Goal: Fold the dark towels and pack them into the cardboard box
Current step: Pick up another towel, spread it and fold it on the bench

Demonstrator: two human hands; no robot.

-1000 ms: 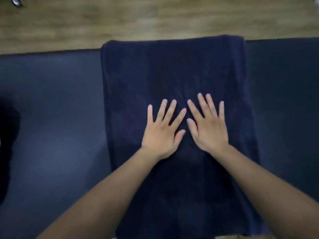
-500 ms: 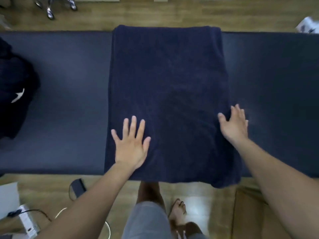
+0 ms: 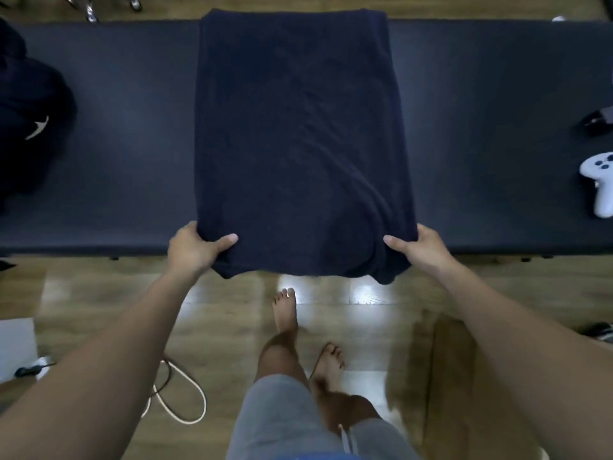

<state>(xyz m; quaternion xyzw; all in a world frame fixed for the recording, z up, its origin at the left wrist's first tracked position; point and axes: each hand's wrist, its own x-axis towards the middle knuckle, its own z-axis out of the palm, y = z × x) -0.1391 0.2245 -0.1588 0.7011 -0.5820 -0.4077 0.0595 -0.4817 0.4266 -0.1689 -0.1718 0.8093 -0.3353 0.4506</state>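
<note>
A dark navy towel (image 3: 298,134), folded into a long rectangle, lies across the dark padded table (image 3: 132,127), its near end hanging over the front edge. My left hand (image 3: 194,249) grips the towel's near left corner, thumb on top. My right hand (image 3: 419,249) grips the near right corner the same way. The near end bunches slightly between the two hands. A cardboard box (image 3: 444,376) stands on the floor at the lower right, blurred and partly hidden by my right forearm.
A heap of dark cloth (image 3: 30,127) sits at the table's left end. A white controller (image 3: 600,184) and a dark object (image 3: 597,122) lie at the right end. Cables (image 3: 175,396) and white items lie on the wooden floor at left; my bare feet stand below the table edge.
Both hands left the towel's top, where they lay flat and spread, slid back to the near end and closed on its two corners. The view pulled back from the table.
</note>
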